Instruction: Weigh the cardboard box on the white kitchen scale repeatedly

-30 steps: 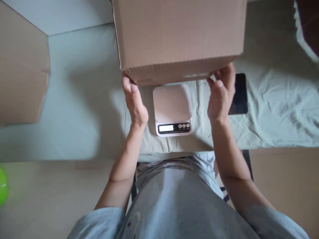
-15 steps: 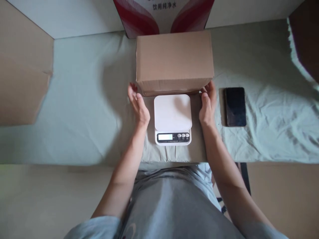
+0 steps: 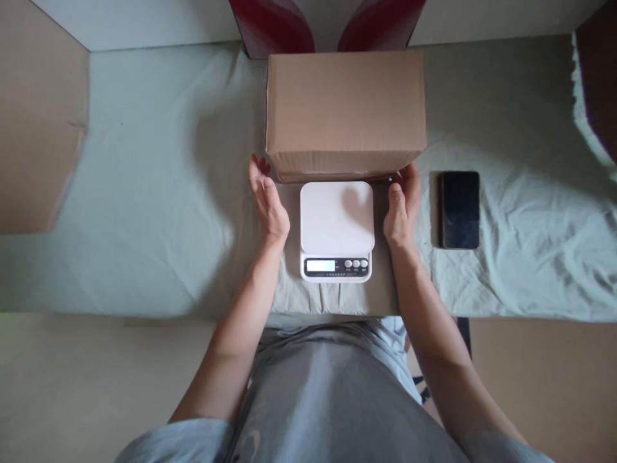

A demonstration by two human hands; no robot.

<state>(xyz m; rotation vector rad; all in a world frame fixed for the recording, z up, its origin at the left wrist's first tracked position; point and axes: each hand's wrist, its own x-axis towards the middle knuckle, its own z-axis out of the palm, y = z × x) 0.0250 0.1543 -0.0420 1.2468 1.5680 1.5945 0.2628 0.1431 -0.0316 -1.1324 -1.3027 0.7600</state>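
Observation:
A white kitchen scale (image 3: 337, 218) with a lit display and round buttons lies flat on the cloth, its plate bare. Just behind it stands a closed brown cardboard box (image 3: 345, 103). My left hand (image 3: 268, 200) is held to the left of the scale, palm inward and fingers apart, near the box's front left corner. On the other side, my right hand (image 3: 403, 202) faces inward by the box's front right corner. Its fingertips are partly hidden by the box, and whether they touch it I cannot tell. Neither hand touches the scale.
A black phone (image 3: 460, 209) lies to the right on the green cloth (image 3: 144, 193). Another cardboard box (image 3: 38, 122) stands at the left. Behind the middle box is a red and white carton (image 3: 274, 29) against a pale wall. The table's front edge is close to my body.
The view has shifted slightly, so the surroundings sit a little differently in the frame. Both hands keep nearly the same pose beside the scale, and the scale stays in place.

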